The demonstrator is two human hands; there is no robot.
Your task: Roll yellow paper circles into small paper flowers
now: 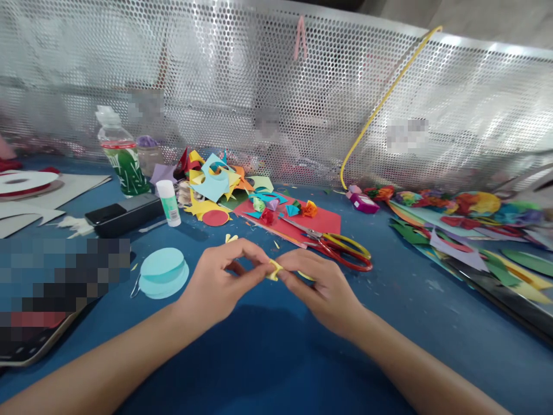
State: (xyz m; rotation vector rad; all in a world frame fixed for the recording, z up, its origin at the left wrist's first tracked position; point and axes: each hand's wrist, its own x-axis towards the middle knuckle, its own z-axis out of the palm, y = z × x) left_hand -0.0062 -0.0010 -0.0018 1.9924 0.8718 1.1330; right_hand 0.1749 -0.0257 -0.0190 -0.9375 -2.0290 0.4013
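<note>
While light-blue paper circles (pixel 162 286) lie at the left, the person's left hand (pixel 218 280) pinches a small yellow paper piece (pixel 274 270) at near centre, together with the right hand (pixel 326 282); farther right, scissors (pixel 320 236) rest, blades over red paper (pixel 327 221).

Matt paper piece (pixel 275 269), shiny perforated metal panel (pixel 207 69), glossy plastic bottle (pixel 122 154)

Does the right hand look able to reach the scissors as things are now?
Probably yes: the scissors lie just beyond the right hand, with nothing visible blocking the way, though that hand holds a yellow piece.
</note>
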